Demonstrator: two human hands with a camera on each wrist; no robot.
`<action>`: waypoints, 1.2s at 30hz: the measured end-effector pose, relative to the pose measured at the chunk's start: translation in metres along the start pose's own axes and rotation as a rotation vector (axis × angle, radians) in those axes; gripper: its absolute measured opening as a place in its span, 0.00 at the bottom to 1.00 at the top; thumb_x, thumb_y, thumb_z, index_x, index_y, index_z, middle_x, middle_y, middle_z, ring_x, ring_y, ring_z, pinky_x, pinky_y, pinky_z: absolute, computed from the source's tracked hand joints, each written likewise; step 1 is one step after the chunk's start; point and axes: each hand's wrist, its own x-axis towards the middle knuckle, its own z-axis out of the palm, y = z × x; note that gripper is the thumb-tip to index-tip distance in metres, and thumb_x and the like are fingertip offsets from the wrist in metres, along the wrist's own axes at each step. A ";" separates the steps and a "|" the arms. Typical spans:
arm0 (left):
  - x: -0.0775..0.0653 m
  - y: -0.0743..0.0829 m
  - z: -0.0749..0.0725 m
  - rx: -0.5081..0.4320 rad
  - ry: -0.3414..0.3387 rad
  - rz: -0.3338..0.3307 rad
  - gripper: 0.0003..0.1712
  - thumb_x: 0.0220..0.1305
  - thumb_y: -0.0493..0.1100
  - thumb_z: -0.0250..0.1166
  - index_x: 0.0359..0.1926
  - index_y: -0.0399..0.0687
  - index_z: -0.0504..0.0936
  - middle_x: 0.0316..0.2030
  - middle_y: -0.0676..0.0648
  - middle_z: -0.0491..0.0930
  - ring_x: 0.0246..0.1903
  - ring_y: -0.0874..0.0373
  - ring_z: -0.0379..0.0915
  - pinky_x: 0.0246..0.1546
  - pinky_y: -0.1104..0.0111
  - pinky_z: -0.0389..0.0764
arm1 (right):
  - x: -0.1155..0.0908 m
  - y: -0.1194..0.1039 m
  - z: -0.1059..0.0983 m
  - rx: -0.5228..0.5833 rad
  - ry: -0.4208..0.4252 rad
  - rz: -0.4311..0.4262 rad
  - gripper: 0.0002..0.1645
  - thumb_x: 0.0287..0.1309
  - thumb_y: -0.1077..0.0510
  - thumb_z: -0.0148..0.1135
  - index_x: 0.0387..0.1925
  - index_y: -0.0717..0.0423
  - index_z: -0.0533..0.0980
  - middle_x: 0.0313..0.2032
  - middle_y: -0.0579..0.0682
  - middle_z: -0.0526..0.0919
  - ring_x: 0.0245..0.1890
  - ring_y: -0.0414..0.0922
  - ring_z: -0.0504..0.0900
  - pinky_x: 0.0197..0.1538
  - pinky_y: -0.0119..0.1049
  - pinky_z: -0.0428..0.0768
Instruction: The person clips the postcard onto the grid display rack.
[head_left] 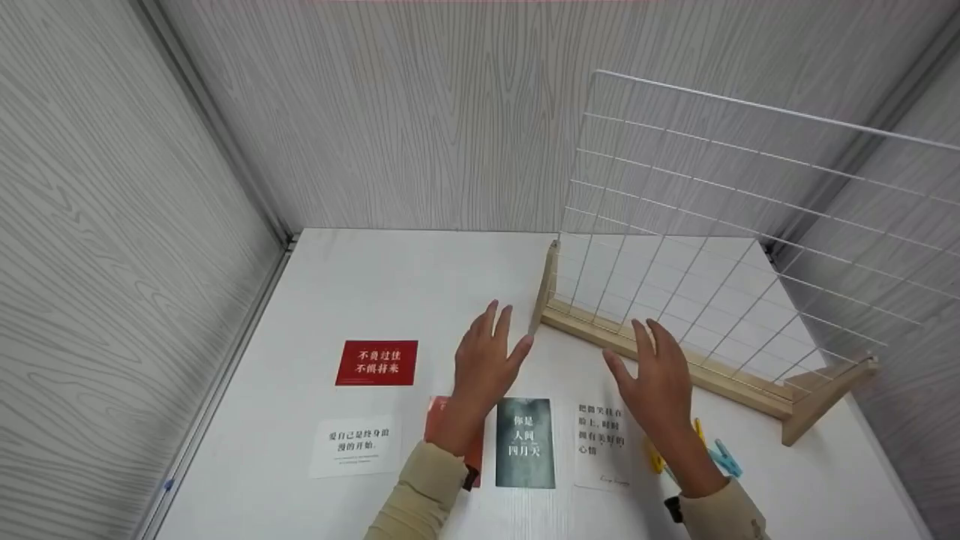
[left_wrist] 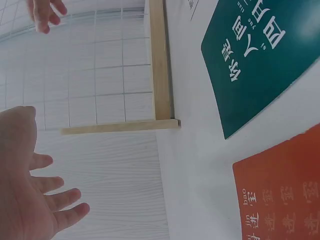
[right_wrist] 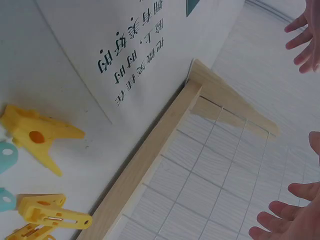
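My left hand [head_left: 484, 367] is held above the white table with its fingers spread, holding nothing. To the right my right hand [head_left: 660, 382], also empty, hovers in front of a white wire grid [head_left: 750, 103] standing in a wooden base [head_left: 739, 384]. Beneath and between the hands lie a dark green card [head_left: 525, 442] and a white card with black lettering [head_left: 604, 465]. An orange-red card [left_wrist: 280, 185] is partly covered by my left forearm in the head view. Beside my right wrist are yellow clips [right_wrist: 55, 215] and a light blue clip [head_left: 725, 459], partly hidden by that arm.
A red card [head_left: 377, 363] and another white card [head_left: 356, 448] lie on the table's left part. Grey wood-grain walls [head_left: 420, 112] close in the table at the back and sides. The grid rises high at the right.
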 end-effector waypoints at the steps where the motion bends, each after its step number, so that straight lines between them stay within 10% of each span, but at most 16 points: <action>1: 0.002 0.001 0.000 -0.004 0.013 0.011 0.38 0.75 0.65 0.50 0.76 0.51 0.62 0.75 0.45 0.61 0.72 0.49 0.62 0.66 0.52 0.73 | -0.001 0.004 -0.002 0.006 0.011 0.009 0.42 0.64 0.42 0.66 0.71 0.57 0.66 0.70 0.62 0.67 0.70 0.61 0.66 0.69 0.61 0.66; 22: 0.045 0.007 0.017 -0.375 0.025 0.030 0.30 0.76 0.54 0.56 0.73 0.52 0.67 0.65 0.48 0.74 0.63 0.54 0.74 0.60 0.58 0.79 | -0.032 0.080 -0.057 0.163 0.145 0.299 0.34 0.71 0.46 0.59 0.71 0.57 0.66 0.70 0.61 0.67 0.70 0.62 0.64 0.68 0.65 0.63; 36: 0.081 0.009 0.020 -0.388 0.031 0.049 0.27 0.74 0.50 0.61 0.69 0.48 0.72 0.59 0.46 0.78 0.56 0.55 0.78 0.54 0.64 0.81 | -0.041 0.130 -0.089 0.168 0.271 0.521 0.31 0.71 0.49 0.56 0.69 0.60 0.67 0.66 0.66 0.70 0.67 0.64 0.65 0.68 0.63 0.60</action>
